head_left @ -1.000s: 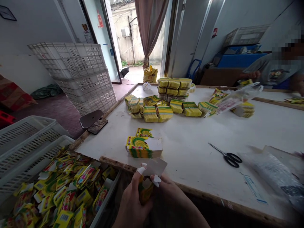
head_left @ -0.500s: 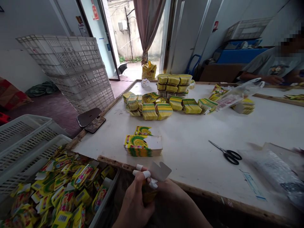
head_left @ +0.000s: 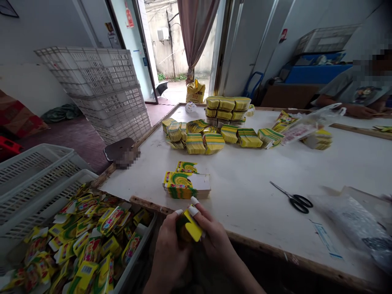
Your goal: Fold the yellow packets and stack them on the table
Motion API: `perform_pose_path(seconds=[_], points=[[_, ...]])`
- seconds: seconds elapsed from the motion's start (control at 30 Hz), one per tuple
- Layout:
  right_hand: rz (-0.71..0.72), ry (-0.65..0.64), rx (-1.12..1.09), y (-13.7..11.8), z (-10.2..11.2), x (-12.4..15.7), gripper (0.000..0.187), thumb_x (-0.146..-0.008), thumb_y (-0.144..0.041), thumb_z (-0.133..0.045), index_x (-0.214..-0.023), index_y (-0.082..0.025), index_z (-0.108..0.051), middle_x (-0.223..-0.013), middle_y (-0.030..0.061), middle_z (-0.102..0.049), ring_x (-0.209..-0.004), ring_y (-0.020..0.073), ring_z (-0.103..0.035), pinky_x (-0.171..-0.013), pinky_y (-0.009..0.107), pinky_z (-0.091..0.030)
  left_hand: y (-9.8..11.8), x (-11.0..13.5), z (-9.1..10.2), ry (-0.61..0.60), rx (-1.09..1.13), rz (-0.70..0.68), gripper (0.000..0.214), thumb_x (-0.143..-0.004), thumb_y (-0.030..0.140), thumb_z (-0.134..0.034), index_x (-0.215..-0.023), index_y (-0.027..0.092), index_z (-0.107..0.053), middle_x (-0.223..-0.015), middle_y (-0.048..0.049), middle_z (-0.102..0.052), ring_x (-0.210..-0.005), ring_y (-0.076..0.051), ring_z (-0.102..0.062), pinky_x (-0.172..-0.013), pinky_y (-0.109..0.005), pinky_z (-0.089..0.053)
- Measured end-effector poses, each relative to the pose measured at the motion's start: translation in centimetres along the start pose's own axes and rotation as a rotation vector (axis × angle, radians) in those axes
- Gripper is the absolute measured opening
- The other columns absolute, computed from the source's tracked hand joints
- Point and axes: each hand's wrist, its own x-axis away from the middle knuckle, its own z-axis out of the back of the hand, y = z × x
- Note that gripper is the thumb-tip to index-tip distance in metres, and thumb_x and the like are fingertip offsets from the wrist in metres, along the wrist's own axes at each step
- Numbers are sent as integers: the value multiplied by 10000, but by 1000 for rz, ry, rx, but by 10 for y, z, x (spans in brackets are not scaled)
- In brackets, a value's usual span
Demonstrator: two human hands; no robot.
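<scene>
My left hand [head_left: 172,241] and my right hand [head_left: 212,232] are closed together on one small yellow-and-green cardboard box [head_left: 190,227], just off the table's front edge. A yellow flap of the box points toward me. White coverings wrap some fingertips on both hands. Straight ahead on the table lies a stack of flat printed cartons [head_left: 187,185], with a few more cartons [head_left: 186,166] behind it. At my left, a crate [head_left: 143,241] holds a heap of folded yellow boxes [head_left: 88,245].
Bundled carton stacks [head_left: 205,143] stand across the table [head_left: 245,179]. Black-handled scissors [head_left: 300,203] and a clear plastic bag [head_left: 355,220] lie at right. Tall white crates [head_left: 101,85] rise at left. Another person [head_left: 358,94] sits at far right.
The carton's pale inner side and raised flap faced up before; now its yellow printed side shows. My right hand has come up from behind, fingers on the box. The view has shifted slightly.
</scene>
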Motion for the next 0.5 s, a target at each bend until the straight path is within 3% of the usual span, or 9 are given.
perform_pose_path(seconds=[0.07,0.13,0.3,0.4,0.5], points=[[9,-134,91,3,6,-1,543,-925,-126,-466,-1447,-270,-420,-1568,124,-284,-1391,282,-374,-1069,384,-414,2,-3,10,-53,-62,-33,549,-689,145,-618,-1217,196,-476,-1155,-127,-649,-1076,-307,-631,-903,-483,-526],[-34,-243,152,1,15,-5,461,-929,-196,-519,-1386,-254,-511,-1570,149,-269,-1368,312,-406,-1028,390,-452,6,-8,22,-110,-107,-74,557,-705,195,-633,-1238,184,-472,-1164,-143,-658,-1083,-314,-637,-908,-462,-529],[1,-396,71,-11,41,-23,248,-905,-224,-584,-1123,-215,-703,-1398,143,-535,-1333,279,-461,-1098,423,-367,17,-21,37,-331,-27,-47,603,-735,280,-659,-1288,231,-424,-1107,-83,-702,-981,-259,-691,-812,-347,-569],[-12,-359,9,-9,42,-23,190,-853,-184,-627,-1003,-221,-738,-1442,129,-489,-1341,290,-449,-1074,433,-390,18,-22,35,-303,-54,-75,644,-709,238,-663,-1298,233,-403,-1115,-79,-698,-990,-260,-687,-826,-351,-564],[-70,-241,13,-1,30,-14,305,-846,-231,-647,-1147,-191,-676,-1533,180,-334,-1383,315,-382,-1047,427,-415,14,-22,32,-225,-93,-94,659,-723,244,-663,-1318,220,-380,-1168,-100,-676,-1056,-269,-662,-888,-379,-544]])
